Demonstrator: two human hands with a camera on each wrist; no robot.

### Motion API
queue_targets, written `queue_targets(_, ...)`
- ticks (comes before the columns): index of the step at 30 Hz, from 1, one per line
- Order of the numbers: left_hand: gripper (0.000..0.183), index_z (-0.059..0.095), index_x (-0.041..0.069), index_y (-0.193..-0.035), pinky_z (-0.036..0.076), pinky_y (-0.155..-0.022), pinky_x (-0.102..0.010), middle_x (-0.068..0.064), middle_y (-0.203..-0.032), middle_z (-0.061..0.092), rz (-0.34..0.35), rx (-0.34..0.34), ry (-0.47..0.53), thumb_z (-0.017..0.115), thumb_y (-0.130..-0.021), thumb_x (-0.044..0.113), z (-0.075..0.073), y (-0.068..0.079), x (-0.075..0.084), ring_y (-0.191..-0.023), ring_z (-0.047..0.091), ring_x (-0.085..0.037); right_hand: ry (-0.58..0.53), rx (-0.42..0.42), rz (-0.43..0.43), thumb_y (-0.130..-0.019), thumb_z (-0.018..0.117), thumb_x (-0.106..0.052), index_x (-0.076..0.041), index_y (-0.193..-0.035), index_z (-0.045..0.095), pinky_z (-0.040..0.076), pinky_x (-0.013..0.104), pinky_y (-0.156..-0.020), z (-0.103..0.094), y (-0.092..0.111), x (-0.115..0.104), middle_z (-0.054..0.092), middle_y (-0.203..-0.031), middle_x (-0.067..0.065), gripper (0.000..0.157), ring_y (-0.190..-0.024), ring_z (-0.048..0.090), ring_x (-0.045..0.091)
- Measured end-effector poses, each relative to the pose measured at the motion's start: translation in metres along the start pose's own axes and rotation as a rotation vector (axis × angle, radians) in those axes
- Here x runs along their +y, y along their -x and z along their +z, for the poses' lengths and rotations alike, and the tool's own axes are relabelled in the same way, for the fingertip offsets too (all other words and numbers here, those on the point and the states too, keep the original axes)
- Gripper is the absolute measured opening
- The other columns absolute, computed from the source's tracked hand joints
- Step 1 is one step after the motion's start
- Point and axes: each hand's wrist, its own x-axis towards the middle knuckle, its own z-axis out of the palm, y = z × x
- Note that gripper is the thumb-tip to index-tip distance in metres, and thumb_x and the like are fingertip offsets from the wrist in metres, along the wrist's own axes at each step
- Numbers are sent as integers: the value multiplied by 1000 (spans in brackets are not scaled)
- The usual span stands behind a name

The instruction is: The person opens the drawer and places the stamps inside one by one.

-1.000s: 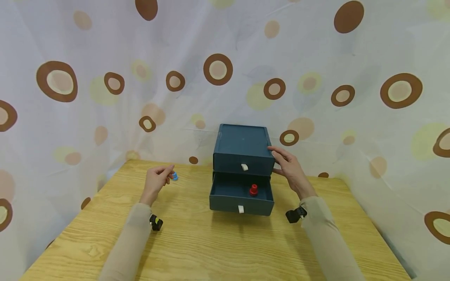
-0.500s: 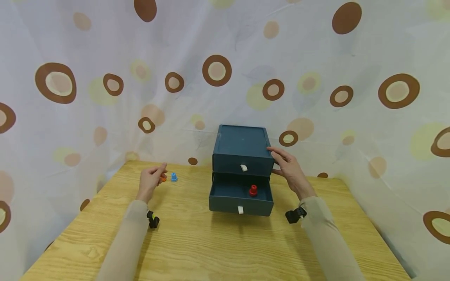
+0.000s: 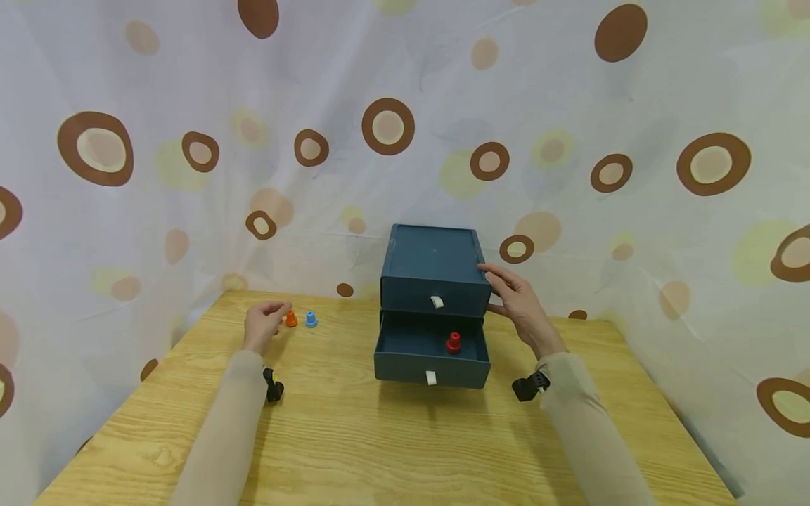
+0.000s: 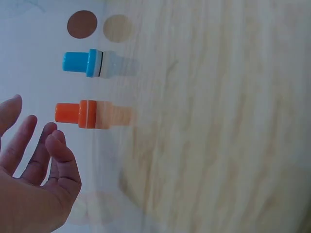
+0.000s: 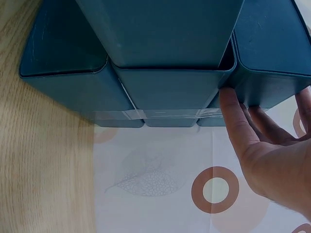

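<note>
In the head view my left hand [image 3: 262,327] is beside an orange bell-shaped peg [image 3: 291,319] standing on the table. A light blue peg [image 3: 311,320] of the same form stands to its right. The left wrist view shows loosely bent fingers [image 4: 65,155] near the orange peg [image 4: 77,114], a small gap apart, holding nothing. My right hand [image 3: 522,307] rests on the right side of a dark blue drawer cabinet [image 3: 433,253], with one fingertip on the top edge. A drawer [image 3: 414,367] below the top one is pulled out, and a red peg [image 3: 453,343] stands inside it.
The cabinet stands toward the back of a wooden table [image 3: 316,436]. White fabric tabs [image 3: 436,302] hang on the drawer fronts. A patterned curtain [image 3: 342,63] closes off the back and sides. Clear tape [image 5: 160,114] runs across the cabinet's side in the right wrist view.
My left hand has moved left, away from the blue peg, and the orange peg behind it has come into view. My right hand stays against the cabinet.
</note>
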Motion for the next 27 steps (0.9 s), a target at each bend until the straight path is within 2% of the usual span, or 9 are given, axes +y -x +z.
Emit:
queue_targets(2,35,65,1,-121,50,-69,-30,-7,-109,64,-1,-12,-13,63,-97,26,-1,-1,-2,-91,56,-22,0,0,0,-103,47,-43,-12,-149,43,36,59,-109,0,0,0,22,-162,10,55,-149,22,37)
queue_targets(4,35,62,-1,-124,51,-69,-29,-11,-115,63,-20,-27,-25,62,-97,22,-1,-2,-3,-93,57,-23,1,0,0,-102,47,-43,-13,-148,43,36,59,-109,0,0,0,23,-162,10,55,-148,22,38)
queue_targets(8,43,50,-3,-138,53,-74,-28,-22,-136,52,-60,-94,-27,57,-99,16,0,-5,-5,-112,56,-32,2,3,0,-102,47,-44,-13,-148,43,36,60,-109,0,0,0,23,-162,10,55,-148,23,37)
queue_targets(11,46,44,-2,-143,52,-78,-30,-24,-143,46,-81,-120,-9,55,-101,14,1,-8,-7,-122,51,-34,1,-3,-2,-103,47,-43,-13,-149,43,36,59,-109,0,0,0,23,-162,10,55,-148,22,37)
queue_targets(16,44,44,-1,-143,51,-81,-33,-26,-143,45,-75,-141,-28,54,-101,9,1,-9,-8,-123,51,-38,9,-8,-1,-103,46,-44,-13,-149,42,36,59,-109,0,1,1,21,-163,9,55,-149,21,37)
queue_targets(21,46,43,-2,-145,50,-77,-30,-27,-146,43,-59,-178,-56,52,-100,6,2,-14,-11,-126,50,-40,9,-2,2,-102,47,-44,-14,-149,43,36,59,-109,-1,1,0,21,-163,10,56,-149,21,38)
queue_targets(27,45,46,-2,-142,48,-79,-31,-24,-143,47,-89,-165,-31,56,-99,8,5,-14,-13,-121,51,-36,-6,1,17,-103,47,-43,-15,-149,42,37,57,-110,1,2,-2,22,-163,9,54,-149,22,37)
